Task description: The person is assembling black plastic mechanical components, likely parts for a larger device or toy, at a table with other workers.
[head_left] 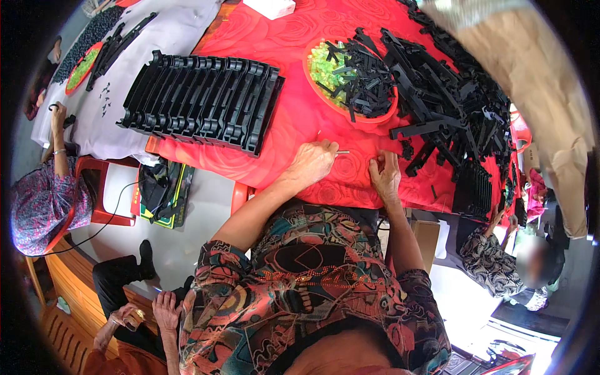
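Over the red cloth, my left hand (315,161) is closed, its fingers curled round a slim metal rod (343,152) whose end sticks out to the right. My right hand (385,175) is a short way to the right, near the table's front edge, with thumb and fingers bent together; whatever is between them is too small to make out. Beyond both hands sits an orange-red basin (395,107) with yellow-green clear pieces (325,61) on its left side and small black plastic parts (365,87) on its right.
At the left lies a row of long black plastic mouldings (200,100). A large heap of black strips (444,106) covers the right side of the red tablecloth (275,34). A white box (270,7) stands at the back. Other people sit at left, lower left and right.
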Tool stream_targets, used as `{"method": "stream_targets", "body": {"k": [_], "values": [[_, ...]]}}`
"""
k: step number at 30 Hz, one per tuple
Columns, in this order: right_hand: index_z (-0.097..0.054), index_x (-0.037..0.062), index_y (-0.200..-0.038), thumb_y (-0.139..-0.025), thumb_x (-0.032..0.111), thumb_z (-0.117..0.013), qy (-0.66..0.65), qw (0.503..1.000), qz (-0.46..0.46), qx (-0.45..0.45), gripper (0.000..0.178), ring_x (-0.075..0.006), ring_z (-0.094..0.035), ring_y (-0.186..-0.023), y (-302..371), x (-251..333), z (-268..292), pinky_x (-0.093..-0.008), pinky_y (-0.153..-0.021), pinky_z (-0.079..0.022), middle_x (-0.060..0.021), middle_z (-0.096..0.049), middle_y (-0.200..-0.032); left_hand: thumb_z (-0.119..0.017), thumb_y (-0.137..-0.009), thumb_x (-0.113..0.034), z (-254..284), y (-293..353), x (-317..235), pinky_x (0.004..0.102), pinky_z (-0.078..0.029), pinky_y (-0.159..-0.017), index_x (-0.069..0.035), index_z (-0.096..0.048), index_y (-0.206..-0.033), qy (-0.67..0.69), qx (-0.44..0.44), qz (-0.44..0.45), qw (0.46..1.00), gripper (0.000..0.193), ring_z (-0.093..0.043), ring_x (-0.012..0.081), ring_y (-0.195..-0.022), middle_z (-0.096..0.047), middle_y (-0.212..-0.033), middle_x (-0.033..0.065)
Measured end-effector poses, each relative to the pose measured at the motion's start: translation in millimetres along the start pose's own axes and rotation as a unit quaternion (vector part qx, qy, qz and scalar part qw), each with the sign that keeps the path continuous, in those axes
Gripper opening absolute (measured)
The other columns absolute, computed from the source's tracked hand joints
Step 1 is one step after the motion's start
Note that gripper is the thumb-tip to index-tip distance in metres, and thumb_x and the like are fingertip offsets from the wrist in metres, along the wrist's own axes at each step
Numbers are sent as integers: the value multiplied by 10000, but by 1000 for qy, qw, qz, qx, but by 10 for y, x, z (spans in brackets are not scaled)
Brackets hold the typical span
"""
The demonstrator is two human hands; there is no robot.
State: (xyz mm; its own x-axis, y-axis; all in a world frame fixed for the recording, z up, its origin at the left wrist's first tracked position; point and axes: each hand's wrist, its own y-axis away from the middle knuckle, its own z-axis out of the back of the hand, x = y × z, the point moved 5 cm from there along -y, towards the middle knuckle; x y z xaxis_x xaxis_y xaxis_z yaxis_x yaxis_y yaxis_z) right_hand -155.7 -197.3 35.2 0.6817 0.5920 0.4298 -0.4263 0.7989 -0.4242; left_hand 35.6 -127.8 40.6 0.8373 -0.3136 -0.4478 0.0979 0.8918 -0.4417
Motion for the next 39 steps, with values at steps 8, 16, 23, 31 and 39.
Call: {"method": "stream_targets", "body": {"k": [8,16,23,31,39], "values": [[-488,24,-990,-736,100,-587,20,1000,15,-3,283,-316,-533,-731,6,-16,-4,-382,-620,-459,-144,-506,-837,-489,-785,-138,-26,-3,6,407,-465,-491,-8,-521,-775,-6,0,2,1000,135,-576,295,-559,-548,-653,144],[-533,14,-939,-745,81,-585,-100,992,-61,46,212,-233,-549,-691,-51,-146,53,-323,-604,-454,-128,-540,-799,-507,-764,-115,-9,30,-9,389,-469,-479,-17,-511,-778,-3,11,9,1000,100,-573,285,-547,-541,-667,135],[-577,7,-871,-788,50,-549,-169,969,-164,-75,98,-108,-521,-605,-127,-527,611,-237,-571,-434,-85,-562,-685,-535,-796,-152,-25,0,20,400,-444,-476,-49,-471,-807,4,18,26,999,122,-562,278,-573,-517,-675,109],[-578,39,-862,-785,39,-539,-12,996,5,-87,86,-248,-572,-652,-572,-326,667,-309,-559,-452,-90,-577,-757,-546,-795,-137,48,1,-82,375,-442,-480,-55,-475,-803,-34,22,11,999,109,-556,262,-618,-498,-690,99],[-557,54,-826,-694,87,-537,340,929,143,36,137,-250,-587,-692,-1247,-496,-184,-376,-632,-446,-98,-552,-782,-508,-725,-88,28,180,-247,332,-436,-491,-47,-474,-776,-70,33,-19,997,74,-522,216,-589,-461,-663,77]]}}
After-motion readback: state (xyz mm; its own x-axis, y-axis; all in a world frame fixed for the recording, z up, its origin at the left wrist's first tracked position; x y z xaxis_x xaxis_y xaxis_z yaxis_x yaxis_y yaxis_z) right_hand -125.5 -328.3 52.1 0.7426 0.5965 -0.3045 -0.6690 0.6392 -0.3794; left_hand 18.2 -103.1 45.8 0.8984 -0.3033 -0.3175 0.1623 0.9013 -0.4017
